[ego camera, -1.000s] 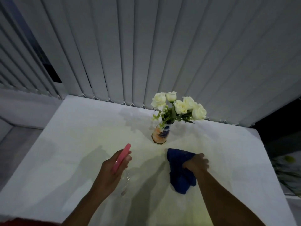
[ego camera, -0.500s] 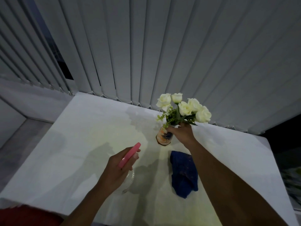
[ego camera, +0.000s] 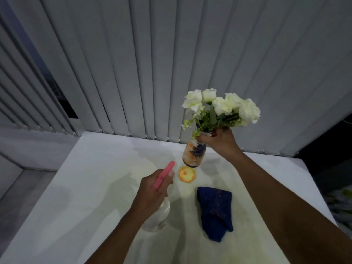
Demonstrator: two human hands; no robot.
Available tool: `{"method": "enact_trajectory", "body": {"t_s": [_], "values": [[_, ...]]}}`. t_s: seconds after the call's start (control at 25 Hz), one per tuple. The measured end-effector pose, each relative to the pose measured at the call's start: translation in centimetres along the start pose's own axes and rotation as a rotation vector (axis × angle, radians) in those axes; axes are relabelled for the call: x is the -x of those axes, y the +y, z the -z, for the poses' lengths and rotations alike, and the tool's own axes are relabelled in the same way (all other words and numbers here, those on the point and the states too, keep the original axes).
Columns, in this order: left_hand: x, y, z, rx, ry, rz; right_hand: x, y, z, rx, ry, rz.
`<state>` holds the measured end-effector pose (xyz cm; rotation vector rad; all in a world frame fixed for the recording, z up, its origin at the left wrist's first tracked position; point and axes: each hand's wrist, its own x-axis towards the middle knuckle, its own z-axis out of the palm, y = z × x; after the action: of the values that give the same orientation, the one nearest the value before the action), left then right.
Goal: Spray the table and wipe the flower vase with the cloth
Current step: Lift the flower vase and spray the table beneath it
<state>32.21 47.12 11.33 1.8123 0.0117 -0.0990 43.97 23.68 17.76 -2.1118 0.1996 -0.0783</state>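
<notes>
My right hand (ego camera: 221, 141) grips the neck of the flower vase (ego camera: 194, 153), a painted orange, white and blue vase with white roses (ego camera: 222, 107), and holds it lifted above the white table (ego camera: 95, 187). A round orange coaster (ego camera: 187, 174) lies on the table just below the vase. My left hand (ego camera: 152, 189) holds a clear spray bottle (ego camera: 158, 216) with a pink nozzle that points toward the coaster. The blue cloth (ego camera: 215, 212) lies crumpled on the table, to the right of the bottle, with neither hand on it.
Grey vertical blinds (ego camera: 171, 63) hang right behind the table's far edge. The floor drops away at the left of the table. A dark gap lies past the table's right edge.
My right hand let go of the blue cloth, took the vase by its neck and lifted it off the table, which bared the orange coaster. My left hand kept the spray bottle.
</notes>
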Motion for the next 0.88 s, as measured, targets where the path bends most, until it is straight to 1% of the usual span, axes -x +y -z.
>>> {"method": "enact_trajectory", "body": {"t_s": [0.16,0.28,0.36,0.44,0.56,0.8,0.88], "values": [[-2.6,4.1,-1.8,0.007,-0.023,-0.108,-0.8,-3.9,3.7,0.059,0.022,0.096],[-4.6,6.9,-2.8,-0.065,0.047,-0.213,-1.1,-6.1,5.7,0.102,0.031,0.167],[-5.6,9.1,-3.4,-0.067,0.105,-0.276,-1.1,-7.0,6.9,0.120,0.033,0.193],[-6.3,11.0,-3.7,-0.004,0.164,-0.286,-1.0,-7.9,7.8,0.115,0.041,0.201],[-6.8,12.6,-3.9,0.014,0.176,-0.276,-0.4,-9.2,9.2,0.111,0.056,0.225],[-5.8,12.4,-3.9,-0.026,0.276,-0.263,-0.5,-10.2,11.1,0.037,0.046,0.269],[-5.3,11.8,-3.8,-0.006,0.269,-0.261,-1.1,-10.1,11.2,0.010,0.071,0.272]]}}
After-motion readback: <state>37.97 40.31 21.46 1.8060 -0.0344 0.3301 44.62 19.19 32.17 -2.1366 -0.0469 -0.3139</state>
